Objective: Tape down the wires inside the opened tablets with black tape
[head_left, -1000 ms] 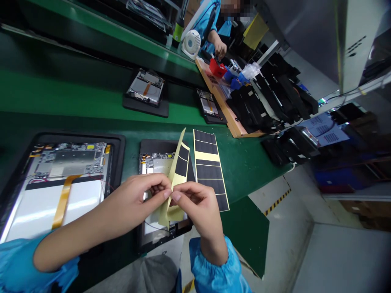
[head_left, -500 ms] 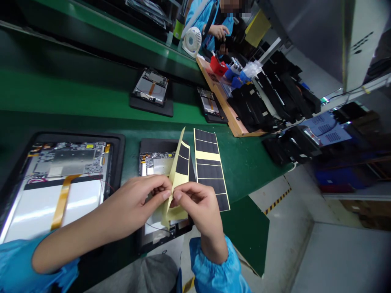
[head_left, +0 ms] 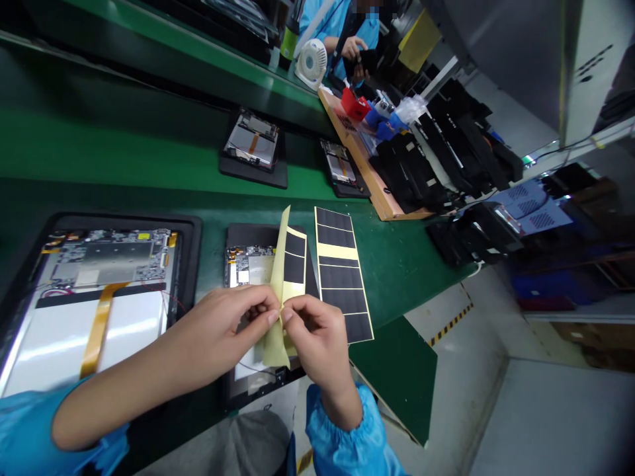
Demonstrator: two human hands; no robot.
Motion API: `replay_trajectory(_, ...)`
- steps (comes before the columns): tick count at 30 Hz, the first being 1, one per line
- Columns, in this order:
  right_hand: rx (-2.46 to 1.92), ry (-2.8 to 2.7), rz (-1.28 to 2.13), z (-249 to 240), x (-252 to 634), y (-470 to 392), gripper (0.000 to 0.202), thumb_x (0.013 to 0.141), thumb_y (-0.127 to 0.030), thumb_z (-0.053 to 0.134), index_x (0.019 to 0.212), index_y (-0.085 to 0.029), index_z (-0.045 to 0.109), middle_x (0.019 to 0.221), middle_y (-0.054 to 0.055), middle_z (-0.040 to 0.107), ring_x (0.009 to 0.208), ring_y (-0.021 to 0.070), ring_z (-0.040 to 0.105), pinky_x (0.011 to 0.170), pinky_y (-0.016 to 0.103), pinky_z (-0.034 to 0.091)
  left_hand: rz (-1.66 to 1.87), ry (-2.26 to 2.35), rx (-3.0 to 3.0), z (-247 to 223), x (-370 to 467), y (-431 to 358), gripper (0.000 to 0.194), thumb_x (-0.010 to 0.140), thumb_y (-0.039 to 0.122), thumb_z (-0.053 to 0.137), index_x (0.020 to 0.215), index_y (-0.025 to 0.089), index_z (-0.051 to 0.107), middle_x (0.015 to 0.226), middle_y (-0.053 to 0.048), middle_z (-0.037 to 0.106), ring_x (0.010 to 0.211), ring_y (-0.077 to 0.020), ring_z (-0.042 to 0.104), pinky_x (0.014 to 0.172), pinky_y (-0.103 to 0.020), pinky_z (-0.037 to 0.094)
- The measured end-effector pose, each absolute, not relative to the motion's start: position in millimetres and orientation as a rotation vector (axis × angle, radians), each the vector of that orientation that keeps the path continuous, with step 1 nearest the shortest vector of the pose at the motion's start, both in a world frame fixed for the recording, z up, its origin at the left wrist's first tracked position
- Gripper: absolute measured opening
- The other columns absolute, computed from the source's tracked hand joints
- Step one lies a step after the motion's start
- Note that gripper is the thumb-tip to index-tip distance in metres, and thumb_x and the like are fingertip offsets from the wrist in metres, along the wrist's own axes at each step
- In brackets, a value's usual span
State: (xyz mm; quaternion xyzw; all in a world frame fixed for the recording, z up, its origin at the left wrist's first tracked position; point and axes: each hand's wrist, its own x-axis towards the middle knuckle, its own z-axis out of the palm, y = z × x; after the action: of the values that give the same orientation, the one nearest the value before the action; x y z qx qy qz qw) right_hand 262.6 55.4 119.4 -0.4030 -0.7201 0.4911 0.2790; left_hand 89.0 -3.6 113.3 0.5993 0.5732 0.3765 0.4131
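Between my hands stands a folded yellow backing sheet with black adhesive stickers (head_left: 294, 267). My left hand (head_left: 248, 317) pinches its middle between thumb and fingertips. Right beside it, my right hand (head_left: 317, 334) is closed in a pinch at the same fold; my fingertips hide the exact grip. Beneath the sheet lies an opened tablet (head_left: 243, 264) with its circuit board showing, on a black pad, partly covered by my hands. A second sticker sheet (head_left: 340, 271) lies flat to the right, its black rectangles on yellow backing.
A larger opened tablet (head_left: 124, 264) lies at left in a black tray. Two more opened tablets (head_left: 253, 140) rest on black pads farther back. A wooden board (head_left: 370, 175) carries black cases (head_left: 411, 172) and a red bin (head_left: 354, 104). A small white fan (head_left: 312, 63) stands near a co-worker.
The folded sheet has tilted left, and its yellow back turns more toward me. My right hand has shifted slightly left. The left hand stays nearly still.
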Motion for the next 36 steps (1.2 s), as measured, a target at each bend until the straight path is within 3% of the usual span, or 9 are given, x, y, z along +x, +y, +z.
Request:
replay_trajectory(8, -0.983, -2.146, 1.167, 117, 267, 51, 0.017, 0.102, -0.023, 0.053, 0.089, -0.019, 0.063, 0.083, 0.0, 0.065, 0.077, 0.0132, 0.061, 0.071, 0.023, 0.045, 1.088, 1.454, 1.368, 115, 94, -3, 0.026, 0.089, 0.039, 0.056, 0.078, 0.02, 0.069, 0.073, 0.001, 0.07, 0.065, -0.0139, 0.065, 0.058, -0.021, 0.046)
replay_trajectory(15, -1.008, -2.054, 1.348, 117, 265, 48, 0.023, 0.105, -0.028, 0.05, 0.085, -0.02, 0.059, 0.078, -0.002, 0.061, 0.072, 0.0113, 0.057, 0.066, 0.021, 0.042, 1.095, 1.381, 1.252, 112, 94, -3, 0.021, 0.084, 0.034, 0.056, 0.073, 0.019, 0.065, 0.067, 0.001, 0.065, 0.062, -0.0131, 0.06, 0.055, -0.02, 0.045)
replay_trajectory(25, -1.062, -1.844, 1.454, 123, 263, 47, 0.018, 0.096, -0.027, 0.063, 0.081, -0.019, 0.067, 0.072, -0.001, 0.066, 0.068, 0.012, 0.062, 0.064, 0.022, 0.048, 1.11, 1.287, 1.094, 114, 88, -2, 0.026, 0.084, 0.045, 0.064, 0.078, 0.019, 0.069, 0.073, -0.001, 0.069, 0.069, -0.0154, 0.066, 0.061, -0.021, 0.051)
replay_trajectory(30, -1.099, -1.893, 1.455, 128, 266, 53, 0.011, 0.088, -0.022, 0.066, 0.078, -0.018, 0.07, 0.072, 0.0, 0.071, 0.066, 0.013, 0.064, 0.063, 0.023, 0.05, 1.007, 1.315, 1.189, 112, 88, -2, 0.032, 0.088, 0.05, 0.059, 0.081, 0.021, 0.07, 0.079, -0.002, 0.071, 0.075, -0.0182, 0.067, 0.065, -0.025, 0.05)
replay_trajectory(36, -1.114, -2.042, 1.314, 127, 267, 55, 0.011, 0.081, -0.017, 0.065, 0.071, -0.018, 0.069, 0.064, -0.003, 0.066, 0.06, 0.0109, 0.058, 0.06, 0.022, 0.045, 0.906, 1.355, 1.323, 111, 91, -3, 0.035, 0.094, 0.05, 0.049, 0.084, 0.022, 0.067, 0.081, -0.001, 0.068, 0.076, -0.0187, 0.063, 0.066, -0.028, 0.045)
